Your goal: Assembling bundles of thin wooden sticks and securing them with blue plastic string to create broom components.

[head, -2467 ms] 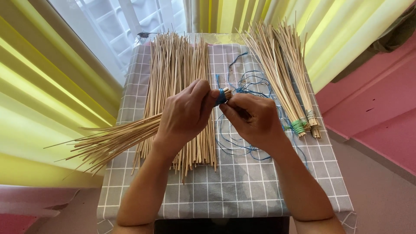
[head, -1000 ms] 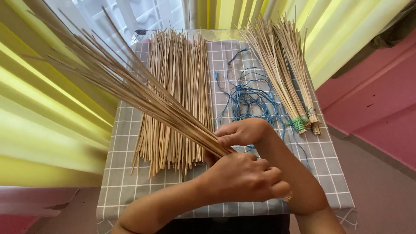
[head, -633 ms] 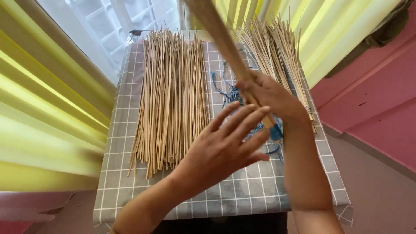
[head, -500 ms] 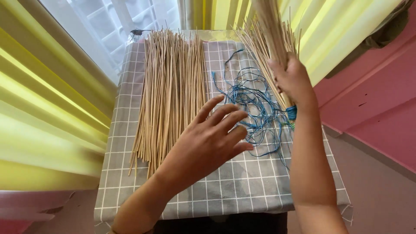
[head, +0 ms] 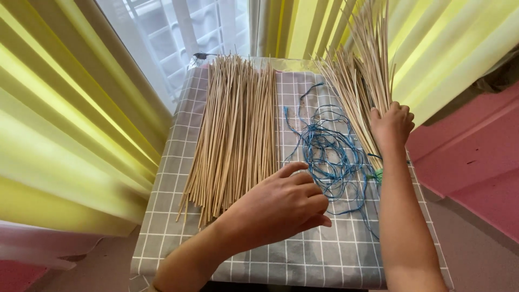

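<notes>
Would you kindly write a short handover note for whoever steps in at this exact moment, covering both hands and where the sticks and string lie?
Right hand: closed around a tied bundle of thin sticks, holding it against the other bundles at the table's right edge.
Left hand: empty, fingers loosely curled, hovering over the checked grey tablecloth between the loose sticks and the string.
Loose stick pile: spread lengthwise on the left half of the table.
Blue string: tangled in the middle.
Done: several bundles lie at the right, one showing a green tie.
Left: the large loose pile is unbundled.
</notes>
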